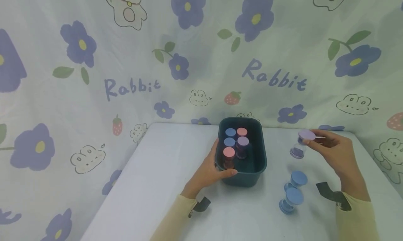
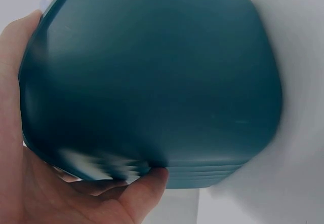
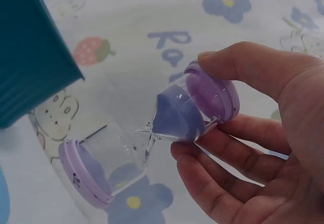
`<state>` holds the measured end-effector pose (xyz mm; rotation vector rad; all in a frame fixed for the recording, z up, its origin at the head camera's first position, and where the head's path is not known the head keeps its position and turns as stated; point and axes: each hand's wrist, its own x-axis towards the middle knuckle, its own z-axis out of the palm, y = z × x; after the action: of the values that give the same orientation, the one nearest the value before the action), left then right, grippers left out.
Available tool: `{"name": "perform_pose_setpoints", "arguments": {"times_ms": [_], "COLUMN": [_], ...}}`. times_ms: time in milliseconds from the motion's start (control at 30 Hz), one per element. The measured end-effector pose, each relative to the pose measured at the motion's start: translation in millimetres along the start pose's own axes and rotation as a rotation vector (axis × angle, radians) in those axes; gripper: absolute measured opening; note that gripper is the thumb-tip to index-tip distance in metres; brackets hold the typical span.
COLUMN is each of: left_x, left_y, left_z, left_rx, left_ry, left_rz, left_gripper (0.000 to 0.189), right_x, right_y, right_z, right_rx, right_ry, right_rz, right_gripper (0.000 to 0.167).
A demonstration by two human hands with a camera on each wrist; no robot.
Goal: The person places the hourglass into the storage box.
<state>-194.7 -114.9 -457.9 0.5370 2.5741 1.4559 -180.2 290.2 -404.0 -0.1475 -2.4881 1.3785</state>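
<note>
In the head view, my right hand [image 1: 335, 148] holds a purple-capped hourglass [image 1: 297, 150] by its upper end, off to the right of a dark teal bin [image 1: 244, 179]. The right wrist view shows the thumb and fingers pinching one lilac cap of this hourglass [image 3: 177, 112], which is tilted, with bluish-purple sand in the bulb nearer the hand. My left hand [image 1: 206, 171] grips the bin at its near left corner, thumb over the rim. Inside the bin stand several hourglasses, among them a pink-capped one [image 1: 228, 153], a purple-capped one [image 1: 242, 142] and a blue-capped one [image 1: 229, 142].
Two blue-capped hourglasses stand on the white table [image 1: 163, 171] between the bin and my right forearm, a nearer one [image 1: 292, 199] and one behind it [image 1: 298, 178]. A patterned cloth [image 1: 201, 59] hangs behind the table's far edge.
</note>
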Motion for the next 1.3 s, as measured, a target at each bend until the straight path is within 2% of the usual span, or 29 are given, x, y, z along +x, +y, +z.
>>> {"name": "perform_pose_setpoints", "arguments": {"times_ms": [167, 500, 700, 967, 1167, 1300], "left_x": [1.0, 2.8, 2.3, 0.5, 0.1, 0.3], "left_y": [2.1, 3.0, 2.9, 2.5, 1.3, 0.6], "left_z": [0.1, 1.5, 1.8, 0.3, 0.1, 0.1], "left_rx": [-0.002, -0.017, -0.007, -0.001, -0.009, -0.014], "left_ry": [-0.004, -0.010, -0.003, 0.002, 0.002, 0.001], "left_rz": [0.003, 0.019, 0.003, -0.018, -0.010, -0.004], "left_gripper": [0.124, 0.125, 0.126, 0.125, 0.125, 0.124], "right_x": [-6.6, -15.4, -13.3, -9.0, -4.5, -2.7], "right_y": [-12.9, -35.5, -49.4, -74.5, -86.2, -92.2], "right_z": [-1.2, 5.6, 10.6, 22.8, 34.8, 43.4], "right_rx": [0.019, 0.058, 0.032, 0.087, 0.132, 0.119], "right_ry": [0.004, 0.004, -0.019, -0.024, -0.063, -0.089], "right_rz": [-0.019, -0.112, -0.110, -0.152, -0.191, -0.185], "right_gripper": [0.051, 0.046, 0.049, 0.045, 0.045, 0.045]}}
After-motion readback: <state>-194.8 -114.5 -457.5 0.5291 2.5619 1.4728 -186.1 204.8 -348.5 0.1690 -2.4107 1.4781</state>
